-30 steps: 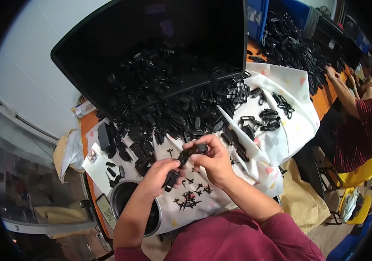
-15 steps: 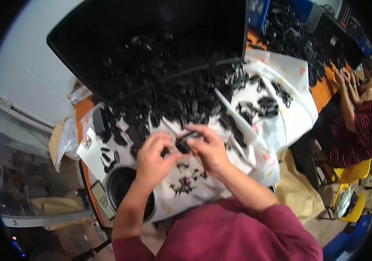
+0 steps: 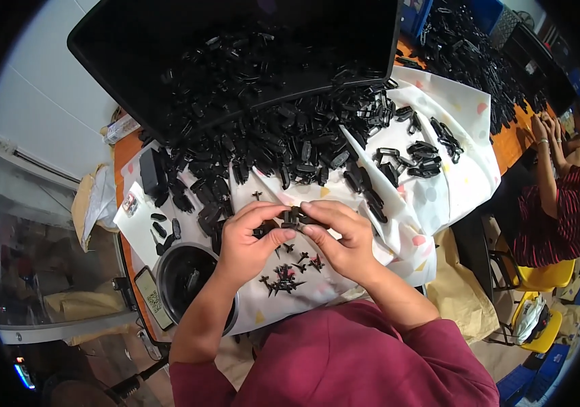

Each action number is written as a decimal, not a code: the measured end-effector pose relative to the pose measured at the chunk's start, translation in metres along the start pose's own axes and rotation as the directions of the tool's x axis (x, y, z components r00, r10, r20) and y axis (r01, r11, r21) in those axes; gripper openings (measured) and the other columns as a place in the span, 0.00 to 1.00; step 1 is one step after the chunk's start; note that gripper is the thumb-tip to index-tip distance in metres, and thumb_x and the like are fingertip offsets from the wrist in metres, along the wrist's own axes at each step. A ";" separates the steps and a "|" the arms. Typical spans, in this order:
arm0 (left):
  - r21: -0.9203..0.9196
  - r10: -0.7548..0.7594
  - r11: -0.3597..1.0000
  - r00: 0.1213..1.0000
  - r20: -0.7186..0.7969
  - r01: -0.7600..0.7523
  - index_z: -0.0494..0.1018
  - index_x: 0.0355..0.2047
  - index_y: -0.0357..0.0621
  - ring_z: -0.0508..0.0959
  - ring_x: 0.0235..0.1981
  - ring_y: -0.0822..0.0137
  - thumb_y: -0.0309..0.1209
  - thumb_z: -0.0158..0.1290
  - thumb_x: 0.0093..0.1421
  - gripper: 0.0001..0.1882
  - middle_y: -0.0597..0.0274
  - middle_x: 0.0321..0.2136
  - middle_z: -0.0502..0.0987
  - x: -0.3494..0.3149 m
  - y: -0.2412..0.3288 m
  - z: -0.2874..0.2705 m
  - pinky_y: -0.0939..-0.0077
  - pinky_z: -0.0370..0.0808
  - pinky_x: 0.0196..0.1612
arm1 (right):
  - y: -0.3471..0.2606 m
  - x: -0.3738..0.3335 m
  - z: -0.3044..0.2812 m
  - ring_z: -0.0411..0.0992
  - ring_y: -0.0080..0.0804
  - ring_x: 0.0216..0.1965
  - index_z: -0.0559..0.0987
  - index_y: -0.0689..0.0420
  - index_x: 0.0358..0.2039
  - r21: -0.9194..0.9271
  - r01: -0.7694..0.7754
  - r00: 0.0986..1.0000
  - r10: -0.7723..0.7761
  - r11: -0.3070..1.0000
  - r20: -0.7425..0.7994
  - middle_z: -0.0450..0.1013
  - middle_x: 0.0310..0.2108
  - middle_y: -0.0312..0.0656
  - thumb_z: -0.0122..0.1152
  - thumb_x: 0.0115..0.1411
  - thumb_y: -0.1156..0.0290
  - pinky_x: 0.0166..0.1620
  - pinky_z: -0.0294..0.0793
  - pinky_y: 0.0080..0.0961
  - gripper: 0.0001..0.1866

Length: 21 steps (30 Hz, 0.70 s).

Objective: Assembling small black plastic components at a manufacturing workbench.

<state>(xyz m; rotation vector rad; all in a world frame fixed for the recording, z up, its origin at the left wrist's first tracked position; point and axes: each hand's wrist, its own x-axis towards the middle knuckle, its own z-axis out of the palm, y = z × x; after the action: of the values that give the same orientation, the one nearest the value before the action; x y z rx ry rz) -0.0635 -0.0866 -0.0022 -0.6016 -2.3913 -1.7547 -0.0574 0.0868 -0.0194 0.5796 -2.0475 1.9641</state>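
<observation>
Between my two hands is a small black plastic part (image 3: 291, 218), held over the white patterned cloth (image 3: 256, 322). My left hand (image 3: 252, 236) is closed, pinching its left side with thumb and fingers. From the other side my right hand (image 3: 344, 237) grips it the same way. Fingers cover much of the part, so its exact kind is unclear. Just below lie several small pointed black pieces (image 3: 284, 279) in a loose cluster. Beyond my fingers spreads a heap of black plastic pieces (image 3: 290, 139), some shaped like oblong loops.
A big black bin (image 3: 110, 88) lies tipped, pieces spilling out of it. By my left forearm stands a round dark bowl (image 3: 163, 271), beside a phone-like slab (image 3: 152, 298). At right, another person (image 3: 551, 210) sits near a second black pile (image 3: 469, 61) and a yellow chair (image 3: 547, 275).
My hands have come together; the left moved right to meet the black part that the right was holding. Both now grip it. The view has shifted slightly.
</observation>
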 end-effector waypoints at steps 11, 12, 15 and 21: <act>0.363 0.052 0.928 0.995 0.087 -0.080 0.73 0.32 0.37 0.74 0.24 0.65 0.26 0.59 0.43 0.14 0.56 0.26 0.74 0.003 0.024 0.000 0.79 0.71 0.27 | -0.007 0.001 -0.025 0.67 0.34 0.25 0.75 0.60 0.36 -0.452 0.405 0.908 -0.293 0.794 0.300 0.69 0.27 0.42 0.61 0.38 0.83 0.26 0.66 0.24 0.19; 0.428 0.062 0.898 0.992 0.106 -0.102 0.74 0.32 0.37 0.74 0.23 0.64 0.26 0.59 0.43 0.14 0.56 0.26 0.74 0.002 0.025 0.001 0.78 0.71 0.26 | -0.005 -0.004 -0.025 0.67 0.34 0.24 0.74 0.61 0.36 -0.445 0.402 0.912 -0.304 0.800 0.277 0.69 0.28 0.42 0.61 0.38 0.83 0.25 0.66 0.24 0.20; -0.092 -0.209 0.972 0.976 0.060 0.214 0.72 0.35 0.35 0.72 0.22 0.72 0.26 0.55 0.49 0.12 0.61 0.26 0.74 -0.008 0.012 0.014 0.82 0.69 0.25 | -0.003 -0.011 -0.013 0.66 0.35 0.23 0.73 0.62 0.37 -0.472 0.397 0.918 -0.349 0.787 0.190 0.69 0.28 0.43 0.61 0.38 0.83 0.25 0.66 0.25 0.21; -0.497 -0.435 0.784 0.900 -0.016 0.371 0.66 0.44 0.32 0.70 0.26 0.77 0.28 0.52 0.54 0.18 0.58 0.36 0.73 -0.022 0.017 0.044 0.86 0.68 0.27 | 0.001 -0.018 -0.007 0.65 0.34 0.23 0.73 0.62 0.38 -0.600 0.441 0.878 -0.458 0.668 0.135 0.68 0.29 0.43 0.60 0.40 0.83 0.24 0.67 0.22 0.20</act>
<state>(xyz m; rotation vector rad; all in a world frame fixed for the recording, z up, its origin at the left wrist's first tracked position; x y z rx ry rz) -0.0310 -0.0466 -0.0086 0.0158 -2.0950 -2.5201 -0.0422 0.0958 -0.0275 0.7901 -2.0932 0.9300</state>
